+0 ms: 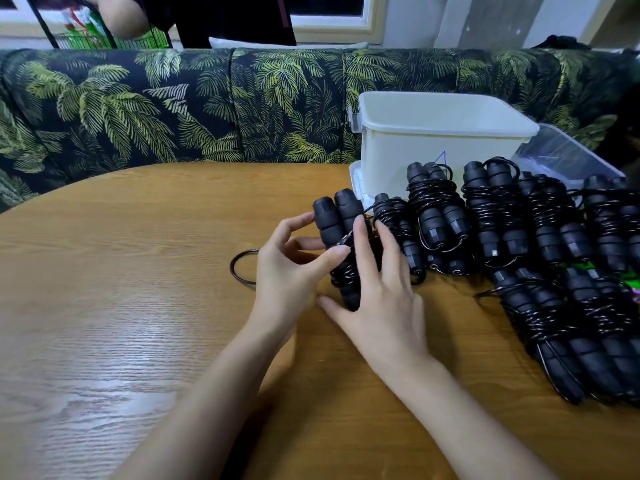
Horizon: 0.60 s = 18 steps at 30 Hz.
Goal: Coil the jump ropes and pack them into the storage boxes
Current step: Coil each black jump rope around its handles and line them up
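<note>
Black jump ropes on a tan woodgrain table, white storage box, green palm-leaf-patterned sofa

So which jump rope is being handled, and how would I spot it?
On the wooden table, a white box stands at the far right with black coiled ropes lined up before it. The leftmost bundle is yours: the only one pinched by the left hand, the right hand resting on it, a loose cord loop beside it.

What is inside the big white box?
Only bare inner walls show in the white storage box; nothing pokes above its rim. Its near wall hides the bottom, so something could lie there unseen.
</note>
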Tool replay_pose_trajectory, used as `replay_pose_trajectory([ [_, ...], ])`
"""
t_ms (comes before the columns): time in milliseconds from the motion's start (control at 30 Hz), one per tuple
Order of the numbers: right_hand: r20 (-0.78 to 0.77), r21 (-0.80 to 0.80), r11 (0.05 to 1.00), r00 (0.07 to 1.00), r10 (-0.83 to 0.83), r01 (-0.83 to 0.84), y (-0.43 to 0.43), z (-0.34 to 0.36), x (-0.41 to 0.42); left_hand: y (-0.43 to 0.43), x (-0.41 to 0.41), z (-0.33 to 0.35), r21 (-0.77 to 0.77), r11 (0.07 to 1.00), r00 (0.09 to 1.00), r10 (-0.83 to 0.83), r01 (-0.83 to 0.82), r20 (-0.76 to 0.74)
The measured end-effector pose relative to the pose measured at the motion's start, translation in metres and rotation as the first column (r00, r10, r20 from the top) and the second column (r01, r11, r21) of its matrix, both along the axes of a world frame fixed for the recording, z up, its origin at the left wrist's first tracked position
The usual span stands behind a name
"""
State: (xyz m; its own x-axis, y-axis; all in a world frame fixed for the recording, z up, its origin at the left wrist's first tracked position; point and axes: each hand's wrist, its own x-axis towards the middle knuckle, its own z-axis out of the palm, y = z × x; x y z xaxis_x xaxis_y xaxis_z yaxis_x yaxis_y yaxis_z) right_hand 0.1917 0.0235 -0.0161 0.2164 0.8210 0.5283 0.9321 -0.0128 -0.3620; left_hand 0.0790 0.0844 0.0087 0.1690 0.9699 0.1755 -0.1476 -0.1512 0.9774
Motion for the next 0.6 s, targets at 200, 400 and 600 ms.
replay_pose_trajectory([
  [200, -0.362, 0.079, 0.993, 0.925, 0.111, -0.088, 0.003, -0.006, 0.015, 0.003, -0.002, -0.001, 0.080, 0.987, 0.990, -0.141, 0.142, -0.021],
  [400, -0.716, 0.106, 0.960, 0.650, 0.255, -0.260, 0.002, 0.001, 0.020, 0.012, -0.009, -0.003, 0.213, 0.965, 0.985, -0.134, 0.155, -0.108],
  [600, -0.775, 0.143, 0.914, 0.531, 0.342, -0.381, -0.002, 0.008, 0.023, 0.013, -0.013, 0.001, 0.074, 0.984, 0.987, -0.160, 0.160, -0.006],
])
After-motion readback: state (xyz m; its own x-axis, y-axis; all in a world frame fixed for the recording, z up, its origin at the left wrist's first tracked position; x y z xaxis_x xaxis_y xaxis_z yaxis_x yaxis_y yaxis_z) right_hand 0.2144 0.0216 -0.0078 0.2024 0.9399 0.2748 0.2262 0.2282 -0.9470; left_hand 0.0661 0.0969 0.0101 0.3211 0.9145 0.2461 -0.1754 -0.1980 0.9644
